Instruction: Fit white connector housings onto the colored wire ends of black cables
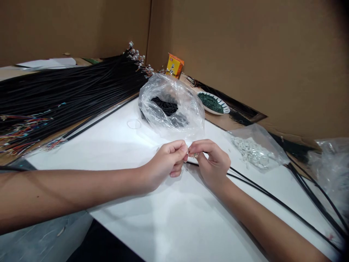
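Observation:
My left hand (173, 158) is closed in a pinch, its thumb and forefinger meeting the fingertips of my right hand over the white board. Whatever tiny pale piece sits between the left fingertips is too small to name. My right hand (211, 160) is closed too, pinching thin wires (195, 155) that show below its forefinger. Black cables (261, 190) run from beneath the right hand toward the lower right. Just beyond both hands is an open clear plastic bag (188, 105) with black tubular pieces (165, 106) inside.
A large bundle of black cables (89, 87) with coloured wire ends lies at left. Behind stand an orange-yellow packet (174, 66) and a dish (225, 108) of dark green bits. A bag of small white pieces (253, 149) lies right. Cardboard walls (245, 54) enclose the back.

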Action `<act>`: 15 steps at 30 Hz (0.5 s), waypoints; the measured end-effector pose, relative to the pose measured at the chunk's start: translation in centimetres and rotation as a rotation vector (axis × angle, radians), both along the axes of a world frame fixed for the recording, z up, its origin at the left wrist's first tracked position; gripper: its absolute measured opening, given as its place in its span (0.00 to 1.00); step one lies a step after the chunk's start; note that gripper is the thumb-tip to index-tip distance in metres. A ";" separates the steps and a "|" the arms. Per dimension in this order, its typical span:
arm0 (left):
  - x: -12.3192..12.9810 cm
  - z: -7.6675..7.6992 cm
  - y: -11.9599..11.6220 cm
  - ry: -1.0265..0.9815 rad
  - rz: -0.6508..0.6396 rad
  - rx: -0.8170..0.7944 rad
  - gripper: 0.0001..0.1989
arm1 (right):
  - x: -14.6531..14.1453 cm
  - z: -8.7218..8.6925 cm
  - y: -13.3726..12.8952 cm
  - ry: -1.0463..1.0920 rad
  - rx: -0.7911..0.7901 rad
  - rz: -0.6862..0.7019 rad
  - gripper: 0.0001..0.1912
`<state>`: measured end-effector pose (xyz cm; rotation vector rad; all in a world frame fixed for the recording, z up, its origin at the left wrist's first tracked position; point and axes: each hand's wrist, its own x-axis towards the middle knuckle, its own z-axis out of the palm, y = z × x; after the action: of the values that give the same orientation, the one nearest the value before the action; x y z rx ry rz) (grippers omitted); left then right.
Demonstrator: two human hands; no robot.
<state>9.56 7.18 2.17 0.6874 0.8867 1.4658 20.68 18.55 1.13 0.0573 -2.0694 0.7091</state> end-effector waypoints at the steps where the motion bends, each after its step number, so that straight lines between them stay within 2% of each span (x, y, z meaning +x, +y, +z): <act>1: 0.0 0.0 0.0 0.000 -0.007 0.003 0.14 | 0.0 0.1 0.0 0.003 -0.001 0.017 0.11; 8: 0.2 0.1 -0.1 -0.037 -0.040 -0.023 0.15 | 0.2 0.4 -0.2 -0.014 0.000 0.000 0.11; 15: 0.4 0.2 0.0 -0.110 -0.051 -0.051 0.15 | 0.2 0.4 -0.6 -0.031 0.020 -0.094 0.17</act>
<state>9.93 7.18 2.34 0.5818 0.8134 1.4168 20.85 17.91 1.48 -0.0395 -2.0944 0.6362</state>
